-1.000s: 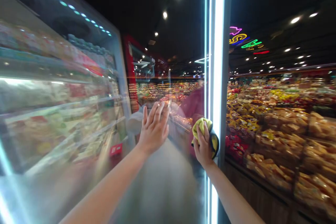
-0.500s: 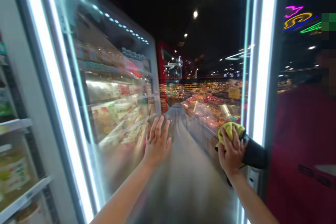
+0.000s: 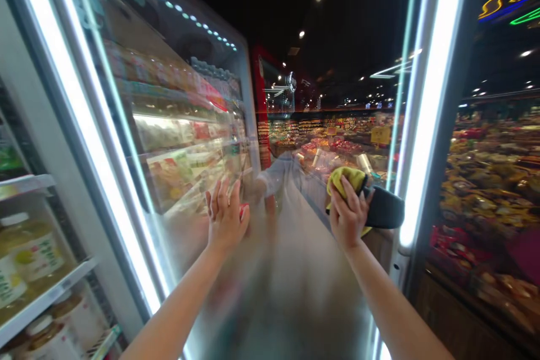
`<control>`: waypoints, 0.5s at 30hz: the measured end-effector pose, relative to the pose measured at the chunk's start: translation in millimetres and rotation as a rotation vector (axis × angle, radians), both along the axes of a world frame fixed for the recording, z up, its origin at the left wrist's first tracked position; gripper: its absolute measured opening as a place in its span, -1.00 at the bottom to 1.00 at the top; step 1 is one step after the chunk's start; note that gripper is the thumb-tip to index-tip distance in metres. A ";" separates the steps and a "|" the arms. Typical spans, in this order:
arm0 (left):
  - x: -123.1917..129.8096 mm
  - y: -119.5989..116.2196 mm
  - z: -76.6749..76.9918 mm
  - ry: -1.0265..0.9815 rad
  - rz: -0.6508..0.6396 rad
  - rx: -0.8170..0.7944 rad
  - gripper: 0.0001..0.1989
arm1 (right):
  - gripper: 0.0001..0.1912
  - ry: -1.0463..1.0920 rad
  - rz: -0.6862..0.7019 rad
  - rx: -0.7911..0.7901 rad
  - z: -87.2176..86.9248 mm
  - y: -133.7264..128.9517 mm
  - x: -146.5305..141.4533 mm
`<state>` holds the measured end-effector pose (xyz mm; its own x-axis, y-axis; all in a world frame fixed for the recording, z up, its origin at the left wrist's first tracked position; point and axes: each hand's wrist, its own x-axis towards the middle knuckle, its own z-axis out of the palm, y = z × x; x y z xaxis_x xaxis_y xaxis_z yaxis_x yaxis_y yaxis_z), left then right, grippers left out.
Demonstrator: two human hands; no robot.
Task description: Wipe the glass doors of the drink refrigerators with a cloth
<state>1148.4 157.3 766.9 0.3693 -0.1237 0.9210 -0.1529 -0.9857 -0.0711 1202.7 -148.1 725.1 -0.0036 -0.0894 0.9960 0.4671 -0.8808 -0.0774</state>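
Though rumpled, cloth (image 3: 353, 176) under fingers (image 3: 350, 193).

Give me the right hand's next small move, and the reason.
I'd probably ease the yellow cloth downward along the glass door: the right hand holds it with fingers laid over it, and the glass below looks hazy.

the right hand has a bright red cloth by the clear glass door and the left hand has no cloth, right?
No, the head view shows a dark-edged yellow cloth in the right hand, not a red one. The left hand has none.
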 end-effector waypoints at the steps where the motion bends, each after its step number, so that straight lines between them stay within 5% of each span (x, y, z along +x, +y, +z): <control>1: 0.7 -2.9 0.9 0.006 -0.007 -0.005 -0.30 | -0.55 0.040 -0.014 -0.016 2.2 11.0 0.0; 4: 2.6 -10.1 1.8 0.015 -0.037 -0.004 -0.28 | -0.50 0.167 0.015 -0.246 -12.3 24.8 -5.3; 6: 1.9 -10.4 0.2 0.018 -0.052 0.012 -0.27 | -0.45 0.195 0.076 -0.428 -31.0 12.9 -9.4; 8: -0.4 -7.0 -2.6 0.017 -0.053 0.036 -0.26 | -0.43 0.177 0.087 -0.433 -42.4 -4.4 -9.7; 11: -3.8 -0.6 -6.7 0.018 -0.031 0.040 -0.27 | -0.44 0.170 -0.001 -0.167 -30.3 -5.2 -4.9; 13: -4.0 0.4 -7.8 0.023 -0.016 0.020 -0.27 | -0.47 0.186 -0.031 -0.056 -10.9 20.1 -1.9; 15: -3.2 -1.2 -7.6 0.032 -0.012 0.007 -0.27 | -0.50 0.181 0.000 -0.107 3.2 54.9 -0.4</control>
